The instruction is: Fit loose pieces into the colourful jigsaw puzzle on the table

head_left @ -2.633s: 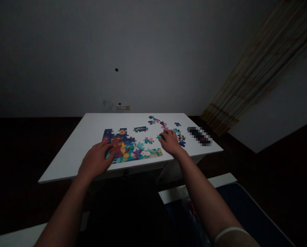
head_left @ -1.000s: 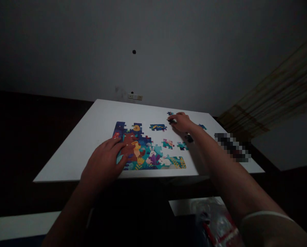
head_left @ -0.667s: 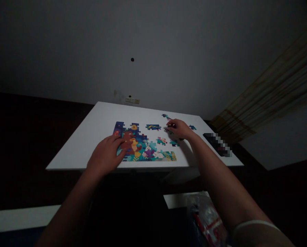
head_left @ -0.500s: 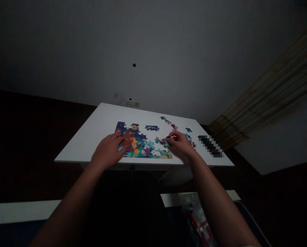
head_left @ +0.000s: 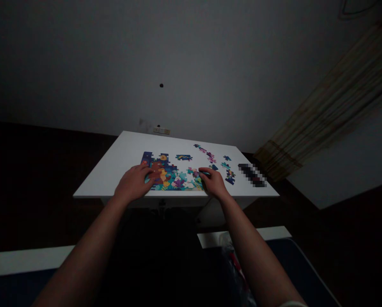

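A partly joined jigsaw puzzle point(head_left: 159, 175) lies on the white table, with a brown animal and white rabbits in its picture. Across its left edge rests my left hand point(head_left: 134, 183), fingers stretched out and holding nothing. At the puzzle's right side my right hand point(head_left: 214, 182) is closed in a pinch on a small puzzle piece, which is mostly hidden by the fingers. Pink and teal puzzle pieces point(head_left: 192, 171) sit just left of those fingertips. Above the puzzle lies a separate joined blue section point(head_left: 183, 157) with yellow marks.
Loose pink pieces point(head_left: 211, 157) form a slanting row behind my right hand. More pieces point(head_left: 230, 177) lie farther right, beside a blurred-out dark object point(head_left: 252, 175). The table point(head_left: 104, 170) stands near a wall with a socket point(head_left: 161, 130); a curtain point(head_left: 283, 157) hangs right.
My right hand has moved left and turned toward the puzzle's right edge, uncovering loose pieces at the right. My left hand stays on the puzzle. The view has shifted slightly.
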Demonstrator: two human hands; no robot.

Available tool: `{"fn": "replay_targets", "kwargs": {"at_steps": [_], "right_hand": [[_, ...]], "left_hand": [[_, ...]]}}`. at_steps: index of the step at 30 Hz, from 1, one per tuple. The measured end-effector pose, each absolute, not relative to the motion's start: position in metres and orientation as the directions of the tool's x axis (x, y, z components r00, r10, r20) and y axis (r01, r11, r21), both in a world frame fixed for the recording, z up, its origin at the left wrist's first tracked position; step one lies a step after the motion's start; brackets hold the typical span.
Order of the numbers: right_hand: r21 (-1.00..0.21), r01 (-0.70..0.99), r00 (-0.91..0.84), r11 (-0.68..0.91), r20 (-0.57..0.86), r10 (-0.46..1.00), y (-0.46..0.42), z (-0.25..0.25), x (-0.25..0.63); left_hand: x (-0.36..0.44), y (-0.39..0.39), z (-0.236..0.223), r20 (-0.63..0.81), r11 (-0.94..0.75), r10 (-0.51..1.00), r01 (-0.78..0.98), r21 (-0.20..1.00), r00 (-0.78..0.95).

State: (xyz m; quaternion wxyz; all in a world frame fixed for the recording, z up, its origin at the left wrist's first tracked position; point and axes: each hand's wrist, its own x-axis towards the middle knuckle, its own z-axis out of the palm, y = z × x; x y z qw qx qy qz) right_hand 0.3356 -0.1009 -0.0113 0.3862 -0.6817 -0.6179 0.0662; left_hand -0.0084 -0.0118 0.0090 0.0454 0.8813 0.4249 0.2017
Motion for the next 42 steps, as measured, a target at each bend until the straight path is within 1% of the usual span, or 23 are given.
{"fn": "replay_targets", "kwargs": {"at_steps": [4, 8, 10, 15, 20, 24, 36, 42], "right_hand": [[-0.668, 0.742, 0.255, 0.058, 0.360, 0.897, -0.103, -0.010, 0.335], [-0.672, 0.740, 0.275, 0.022, 0.333, 0.902, -0.105, -0.011, 0.339], [-0.637, 0.771, 0.255, 0.015, 0.330, 0.909, -0.106, -0.012, 0.341], [-0.486, 0.874, 0.153, 0.030, 0.332, 0.931, -0.110, -0.011, 0.343], [-0.433, 0.898, 0.073, 0.085, 0.335, 0.940, -0.113, -0.007, 0.340], [-0.409, 0.906, 0.052, 0.104, 0.352, 0.935, -0.112, -0.007, 0.339], [-0.436, 0.887, 0.031, 0.153, 0.387, 0.921, -0.114, -0.009, 0.340], [-0.466, 0.858, -0.030, 0.217, 0.375, 0.927, -0.118, -0.004, 0.343]], "left_hand": [[-0.008, -0.011, 0.008, 0.320, -0.639, 0.764, 0.724, 0.260, 0.560], [-0.007, -0.010, 0.008, 0.295, -0.630, 0.774, 0.731, 0.264, 0.561], [-0.006, -0.011, 0.008, 0.292, -0.617, 0.783, 0.741, 0.264, 0.549], [-0.003, -0.011, 0.009, 0.292, -0.613, 0.786, 0.746, 0.259, 0.545], [-0.003, -0.009, 0.007, 0.296, -0.617, 0.783, 0.741, 0.266, 0.546], [-0.004, -0.008, 0.005, 0.305, -0.630, 0.773, 0.730, 0.266, 0.556], [-0.003, -0.010, 0.006, 0.308, -0.613, 0.785, 0.746, 0.261, 0.537], [-0.004, -0.008, 0.004, 0.302, -0.608, 0.790, 0.749, 0.265, 0.534]]}}
